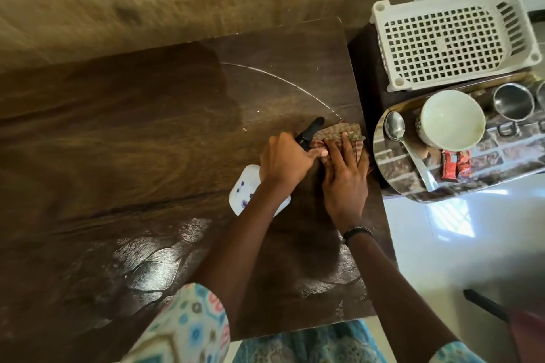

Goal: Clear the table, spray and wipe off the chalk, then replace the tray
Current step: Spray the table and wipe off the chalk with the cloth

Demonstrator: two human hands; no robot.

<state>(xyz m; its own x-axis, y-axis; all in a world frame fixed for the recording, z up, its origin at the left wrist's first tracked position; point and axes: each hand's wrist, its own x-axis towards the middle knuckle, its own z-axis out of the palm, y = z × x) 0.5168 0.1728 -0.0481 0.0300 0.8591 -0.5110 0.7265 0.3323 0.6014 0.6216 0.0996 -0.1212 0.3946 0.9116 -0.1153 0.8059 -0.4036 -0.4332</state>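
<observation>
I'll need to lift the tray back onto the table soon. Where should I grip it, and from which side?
Judging by its pose, take the tray by the rounded rim nearest the table, coming from the table side. That rim is bare; the spoon, cup and red packet crowd the middle. A second grip on the far rim should keep it level.

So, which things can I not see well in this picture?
- Spray bottle, head view: the left hand and arm cover most of it; its label is unreadable.
- Cloth: the right hand hides its near part.
- Steel cups: one is cut off by the right edge.
- Far side of the table: blurred.
- Red packets: print too small.
</observation>
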